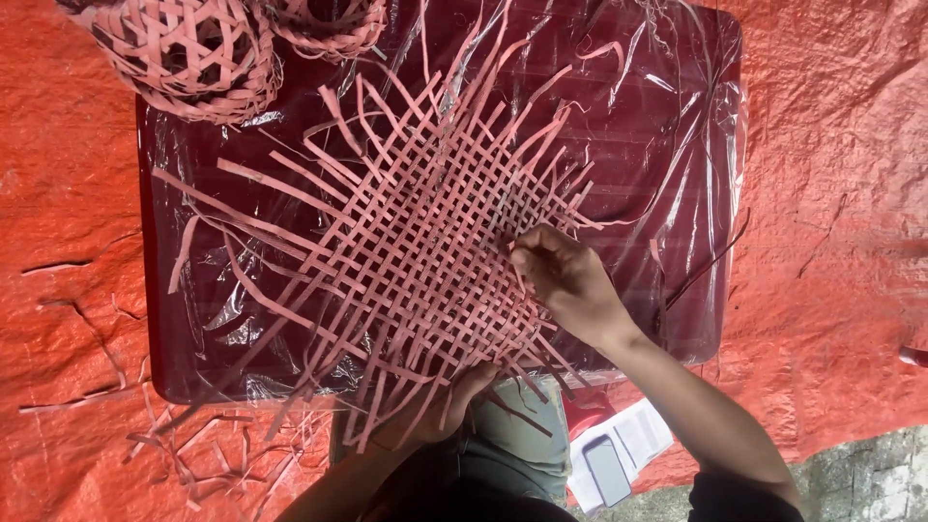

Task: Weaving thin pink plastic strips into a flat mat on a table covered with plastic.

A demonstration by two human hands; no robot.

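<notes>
A flat mat of woven pale strips (416, 242) lies on a dark red table wrapped in clear plastic (677, 116). Loose strip ends stick out on all sides. My right hand (565, 280) rests on the mat's right part, fingers curled and pinching a strip near the edge of the weave. My left hand (454, 401) is at the mat's near edge, partly under the loose ends, fingers closed around several strips there.
Two woven open-lattice baskets (188, 53) (324, 24) stand at the table's far left corner. An orange tarp (841, 193) covers the ground, with cut strip scraps (208, 454) at lower left. A phone (609, 469) lies on white paper by my knee.
</notes>
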